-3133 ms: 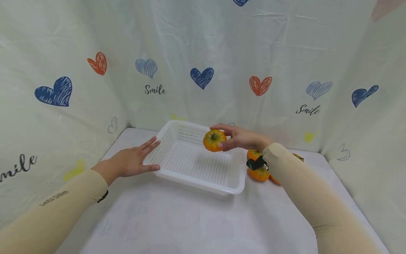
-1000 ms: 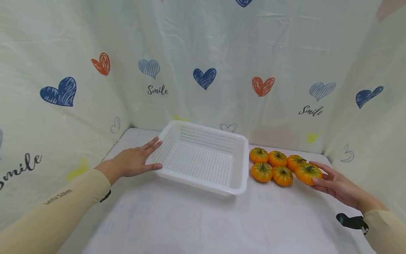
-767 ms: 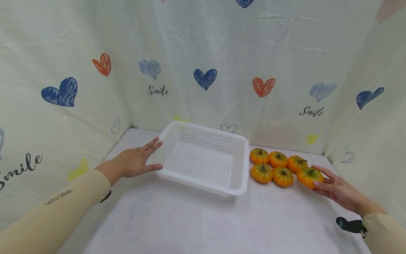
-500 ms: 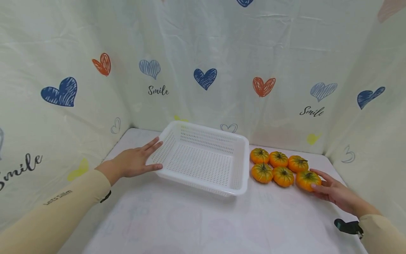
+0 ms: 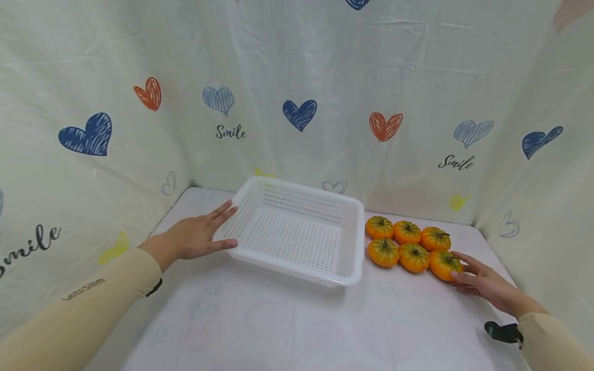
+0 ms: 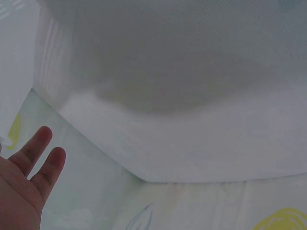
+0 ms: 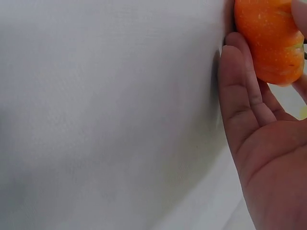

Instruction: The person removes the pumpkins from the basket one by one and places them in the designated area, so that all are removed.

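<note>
A small orange pumpkin (image 5: 445, 265) with a greenish top sits at the right end of the front row on the table. My right hand (image 5: 492, 283) pinches it from the right, thumb in front and fingers behind. In the right wrist view the pumpkin (image 7: 273, 40) lies between the thumb and the fingers (image 7: 235, 72), which rest along the white tabletop. My left hand (image 5: 195, 237), fingers spread and straight, touches the left rim of a white perforated plastic basket (image 5: 292, 273). In the left wrist view only part of that hand (image 6: 29, 177) shows.
Several more small pumpkins (image 5: 414, 257) stand close together in two rows just right of the basket. A pale curtain (image 5: 343, 67) printed with hearts hangs behind and at both sides of the white table (image 5: 297, 324).
My right hand carried a pumpkin from above the basket to the right, then lowered it and slid it left against the front row. My left hand stays at the basket.
</note>
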Available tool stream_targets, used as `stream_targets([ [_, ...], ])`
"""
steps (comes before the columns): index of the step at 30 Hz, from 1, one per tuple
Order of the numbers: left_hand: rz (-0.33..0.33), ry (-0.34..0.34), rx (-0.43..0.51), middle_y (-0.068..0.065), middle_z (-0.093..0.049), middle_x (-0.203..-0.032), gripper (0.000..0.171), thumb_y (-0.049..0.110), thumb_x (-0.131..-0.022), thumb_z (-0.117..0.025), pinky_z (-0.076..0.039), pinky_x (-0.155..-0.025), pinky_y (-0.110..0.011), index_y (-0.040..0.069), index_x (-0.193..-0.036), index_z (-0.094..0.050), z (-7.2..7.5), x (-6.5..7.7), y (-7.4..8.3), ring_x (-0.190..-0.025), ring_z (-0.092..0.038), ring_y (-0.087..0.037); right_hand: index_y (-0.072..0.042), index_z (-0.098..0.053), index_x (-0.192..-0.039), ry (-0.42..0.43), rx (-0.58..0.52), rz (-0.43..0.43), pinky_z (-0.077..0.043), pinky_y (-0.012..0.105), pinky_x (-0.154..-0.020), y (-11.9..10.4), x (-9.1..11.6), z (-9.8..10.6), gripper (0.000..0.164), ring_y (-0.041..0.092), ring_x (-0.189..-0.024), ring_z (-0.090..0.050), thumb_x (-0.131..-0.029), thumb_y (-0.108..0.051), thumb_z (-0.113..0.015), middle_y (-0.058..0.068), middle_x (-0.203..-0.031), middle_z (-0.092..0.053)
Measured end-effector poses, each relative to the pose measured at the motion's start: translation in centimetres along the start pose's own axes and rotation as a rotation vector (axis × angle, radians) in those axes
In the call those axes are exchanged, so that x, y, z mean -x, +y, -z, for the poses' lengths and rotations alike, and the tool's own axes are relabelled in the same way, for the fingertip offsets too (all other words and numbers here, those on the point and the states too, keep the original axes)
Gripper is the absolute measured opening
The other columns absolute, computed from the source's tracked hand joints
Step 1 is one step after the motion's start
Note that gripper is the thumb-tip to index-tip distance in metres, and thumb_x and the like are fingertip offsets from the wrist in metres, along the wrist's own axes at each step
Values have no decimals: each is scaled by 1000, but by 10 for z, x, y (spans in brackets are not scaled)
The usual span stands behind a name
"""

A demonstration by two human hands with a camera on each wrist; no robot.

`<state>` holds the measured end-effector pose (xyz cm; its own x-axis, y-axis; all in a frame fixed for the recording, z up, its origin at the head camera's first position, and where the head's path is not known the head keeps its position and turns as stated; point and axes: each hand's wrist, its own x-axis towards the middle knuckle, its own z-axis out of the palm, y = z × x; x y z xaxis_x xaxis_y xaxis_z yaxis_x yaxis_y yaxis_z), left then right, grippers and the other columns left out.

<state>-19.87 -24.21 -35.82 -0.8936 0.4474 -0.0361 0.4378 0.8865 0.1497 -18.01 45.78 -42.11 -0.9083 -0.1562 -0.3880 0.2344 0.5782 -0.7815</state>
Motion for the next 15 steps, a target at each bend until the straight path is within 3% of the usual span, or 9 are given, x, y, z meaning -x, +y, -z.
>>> stream_targets([
  [15, 5, -5, -2, -9, -8, -167, 96, 75, -92, -41, -41, -100, -59, 12, -161, -17, 3, 0, 0, -129, -49, -44, 1, 3, -157, 44, 25, -9, -55, 35, -88, -4, -2, -4, 91, 34, -114, -60, -101, -37, -58, 42, -151, -9],
])
